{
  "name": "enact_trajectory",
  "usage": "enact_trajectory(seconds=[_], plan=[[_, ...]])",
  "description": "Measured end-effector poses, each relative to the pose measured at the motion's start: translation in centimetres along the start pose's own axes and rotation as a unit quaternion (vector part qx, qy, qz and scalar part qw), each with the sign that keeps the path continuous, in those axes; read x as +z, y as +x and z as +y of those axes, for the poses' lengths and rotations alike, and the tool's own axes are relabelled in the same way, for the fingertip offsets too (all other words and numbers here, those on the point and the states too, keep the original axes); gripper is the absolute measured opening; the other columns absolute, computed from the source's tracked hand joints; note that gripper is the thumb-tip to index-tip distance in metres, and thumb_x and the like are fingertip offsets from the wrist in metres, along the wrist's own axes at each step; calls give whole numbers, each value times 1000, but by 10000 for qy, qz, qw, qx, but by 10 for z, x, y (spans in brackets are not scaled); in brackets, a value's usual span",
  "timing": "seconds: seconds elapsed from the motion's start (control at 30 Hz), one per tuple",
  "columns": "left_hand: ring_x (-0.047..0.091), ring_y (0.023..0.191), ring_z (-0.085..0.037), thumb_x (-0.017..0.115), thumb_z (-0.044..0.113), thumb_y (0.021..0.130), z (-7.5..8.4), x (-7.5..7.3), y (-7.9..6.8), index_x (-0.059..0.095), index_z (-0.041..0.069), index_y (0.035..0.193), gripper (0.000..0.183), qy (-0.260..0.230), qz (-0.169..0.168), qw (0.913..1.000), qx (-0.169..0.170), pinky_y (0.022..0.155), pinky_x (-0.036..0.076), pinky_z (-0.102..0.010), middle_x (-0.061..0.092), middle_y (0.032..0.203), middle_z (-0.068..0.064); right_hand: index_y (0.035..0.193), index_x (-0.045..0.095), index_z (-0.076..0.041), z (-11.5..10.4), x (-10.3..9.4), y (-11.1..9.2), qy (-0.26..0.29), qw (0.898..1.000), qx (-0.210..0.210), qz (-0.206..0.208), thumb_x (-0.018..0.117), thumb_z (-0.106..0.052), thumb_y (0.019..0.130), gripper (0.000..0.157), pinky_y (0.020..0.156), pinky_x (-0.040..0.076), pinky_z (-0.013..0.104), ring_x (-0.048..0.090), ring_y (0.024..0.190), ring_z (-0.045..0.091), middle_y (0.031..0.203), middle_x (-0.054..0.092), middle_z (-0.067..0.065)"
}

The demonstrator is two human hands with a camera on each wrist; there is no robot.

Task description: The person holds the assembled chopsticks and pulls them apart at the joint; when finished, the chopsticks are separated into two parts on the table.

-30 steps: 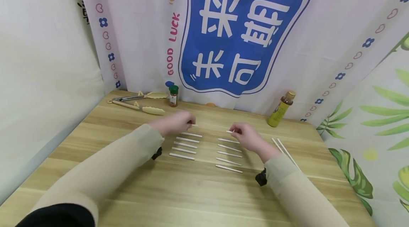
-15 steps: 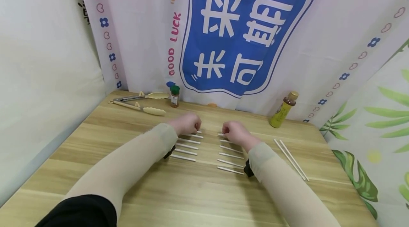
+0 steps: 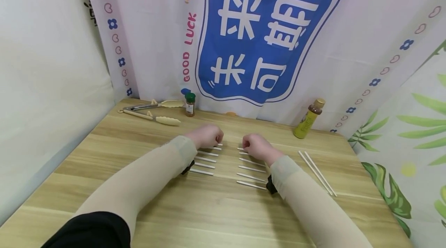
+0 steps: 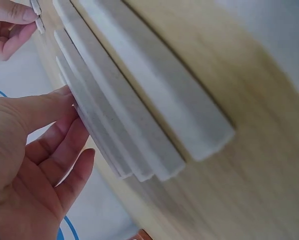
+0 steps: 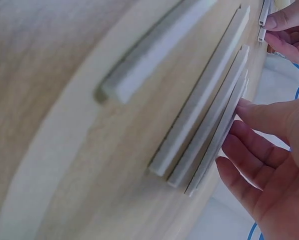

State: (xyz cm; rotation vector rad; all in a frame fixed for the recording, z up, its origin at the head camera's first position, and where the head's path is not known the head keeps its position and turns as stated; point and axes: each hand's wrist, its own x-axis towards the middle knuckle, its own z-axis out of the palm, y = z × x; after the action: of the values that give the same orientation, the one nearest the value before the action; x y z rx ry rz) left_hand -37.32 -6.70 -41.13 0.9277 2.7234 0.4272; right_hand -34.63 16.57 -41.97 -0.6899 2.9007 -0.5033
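Short white sticks lie on the table in two columns, a left column (image 3: 205, 160) and a right column (image 3: 251, 169). At the far end of the left column, my left hand (image 3: 208, 136) pinches a white stick (image 3: 218, 145) between thumb and fingers, low at the tabletop. My right hand (image 3: 258, 147) likewise pinches a white stick (image 3: 240, 148) at the far end of the right column. The knuckles mostly hide both held sticks in the head view. The left wrist view shows the left thumb (image 4: 49, 106) against the farthest stick; the right wrist view shows the right thumb (image 5: 259, 116) similarly placed.
Two longer white sticks (image 3: 317, 173) lie to the right of the right hand. Open tongs (image 3: 150, 114) and a green-capped jar (image 3: 189, 104) are at the back left. A yellow bottle (image 3: 308, 120) stands at the back right, before the printed cloth (image 3: 156, 46).
Both hands have brought their sticks down to the far ends of the columns. The left hand has shifted right and slightly nearer; the right hand has moved left, and then stayed nearly still.
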Motion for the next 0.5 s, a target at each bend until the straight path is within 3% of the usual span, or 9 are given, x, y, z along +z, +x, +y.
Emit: enact_trajectory(seconds=[0.27, 0.4, 0.5], plan=[[57, 82, -16, 67, 2, 89, 2, 0, 4, 68, 14, 85, 13, -55, -105, 9999, -81, 78, 48, -34, 62, 85, 3, 80, 61, -10, 11, -11, -15, 91, 9989, 406, 196, 67, -7, 91, 13, 67, 46, 35, 54, 71, 18, 77, 58, 0], [57, 83, -17, 65, 0, 90, 3, 0, 4, 68, 13, 86, 13, -67, -88, 9999, -77, 79, 48, -34, 63, 86, 1, 83, 58, -5, 35, -40, -45, 85, 9955, 888, 332, 63, -3, 87, 7, 63, 47, 38, 55, 71, 23, 78, 58, 7], [57, 82, -18, 65, -1, 89, 3, 0, 5, 68, 11, 85, 13, -82, -49, 9999, -62, 80, 48, -35, 64, 86, -1, 88, 56, 2, 65, -64, -75, 94, 9904, 1366, 192, 63, 1, 82, 9, 64, 49, 41, 56, 73, 28, 81, 58, 13]])
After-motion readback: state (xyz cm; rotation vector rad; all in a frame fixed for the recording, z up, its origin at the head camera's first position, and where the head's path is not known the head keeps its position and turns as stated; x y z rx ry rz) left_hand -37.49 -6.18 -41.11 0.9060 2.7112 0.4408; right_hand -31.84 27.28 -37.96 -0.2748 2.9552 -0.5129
